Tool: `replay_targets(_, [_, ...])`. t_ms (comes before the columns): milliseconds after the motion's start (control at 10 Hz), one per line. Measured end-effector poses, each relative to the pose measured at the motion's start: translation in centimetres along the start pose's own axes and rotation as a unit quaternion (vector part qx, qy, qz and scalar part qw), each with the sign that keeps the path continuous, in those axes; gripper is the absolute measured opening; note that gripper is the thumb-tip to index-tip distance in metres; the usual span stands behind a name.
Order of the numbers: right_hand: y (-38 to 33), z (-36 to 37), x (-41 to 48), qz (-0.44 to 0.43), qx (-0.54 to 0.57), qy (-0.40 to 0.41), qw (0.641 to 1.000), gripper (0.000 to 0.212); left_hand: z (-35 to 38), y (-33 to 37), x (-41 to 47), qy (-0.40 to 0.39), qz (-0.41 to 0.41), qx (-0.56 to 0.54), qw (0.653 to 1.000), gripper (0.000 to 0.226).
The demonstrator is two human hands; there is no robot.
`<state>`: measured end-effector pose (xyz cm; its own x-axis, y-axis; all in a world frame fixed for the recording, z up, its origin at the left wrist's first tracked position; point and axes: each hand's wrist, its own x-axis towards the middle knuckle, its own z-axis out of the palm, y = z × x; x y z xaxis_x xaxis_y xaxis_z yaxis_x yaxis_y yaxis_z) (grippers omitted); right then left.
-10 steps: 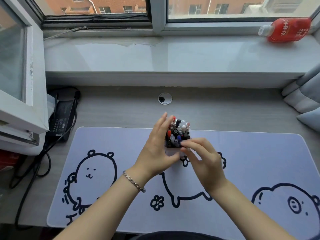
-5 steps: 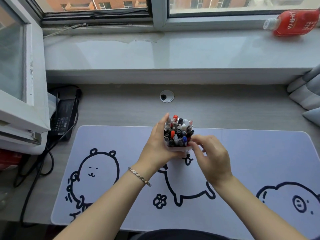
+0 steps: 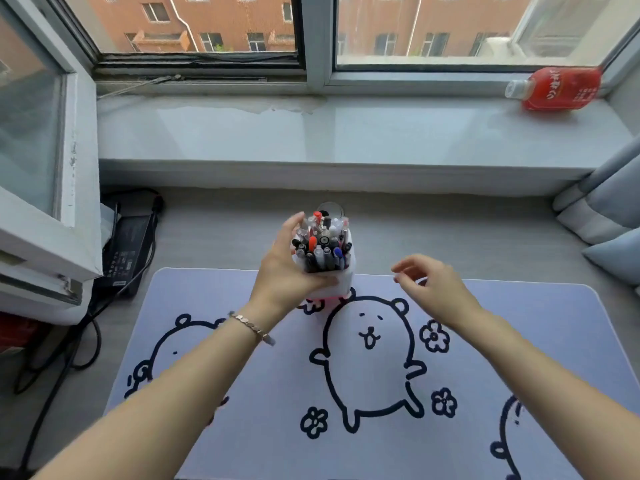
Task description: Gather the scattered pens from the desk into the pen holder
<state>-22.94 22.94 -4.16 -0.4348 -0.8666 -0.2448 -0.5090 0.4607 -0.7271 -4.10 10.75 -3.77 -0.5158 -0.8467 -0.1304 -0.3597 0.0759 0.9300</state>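
Observation:
A white pen holder stands upright at the far edge of the lilac desk mat, packed with several pens with black, red, blue and white caps. My left hand wraps the holder's left side, thumb across its front. Off to the right of the holder my right hand hovers over the mat, apart from it, fingers loosely spread and holding nothing. No loose pens show on the desk.
A black power adapter with cables lies at the desk's left, under an open window frame. A red drink bottle lies on the window sill. Grey cushions sit at the right edge. A cable hole is just behind the holder.
My right hand has let go of the holder and moved away to the right. My left hand has kept its grip while the holder shifted toward the mat's far edge.

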Motion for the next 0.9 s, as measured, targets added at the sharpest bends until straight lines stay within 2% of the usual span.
replay_targets(100, [-0.2, -0.7, 2.0, 0.059, -0.112, -0.132, 0.983, 0.024, -3.3, 0.7, 3.4, 0.019, 0.029, 0.022, 0.999, 0.107])
replay_targets(200, [-0.6, -0.7, 3.3, 0.073, -0.168, -0.181, 0.966, 0.028, -6.3, 0.9, 6.1, 0.052, 0.022, 0.037, 0.998, 0.105])
replay_targets(500, [0.0, -0.7, 4.0, 0.101, -0.226, -0.179, 0.952, 0.03, -10.3, -3.8, 6.6, -0.006, -0.039, 0.052, 0.998, 0.108])
replay_targets(700, [-0.6, -1.6, 3.5, 0.106, -0.252, -0.177, 0.945, 0.03, -11.4, -3.6, 6.7, -0.062, -0.083, 0.115, 0.988, 0.12])
replay_targets(800, [-1.5, -2.6, 3.1, 0.102, -0.271, -0.17, 0.942, 0.031, -11.5, -3.0, 6.2, -0.06, -0.115, 0.132, 0.983, 0.132])
replay_targets(900, [-2.0, -3.7, 2.7, 0.093, -0.294, -0.151, 0.939, 0.032, -11.3, -0.2, 5.2, 0.04, -0.066, 0.201, 0.977, 0.123])
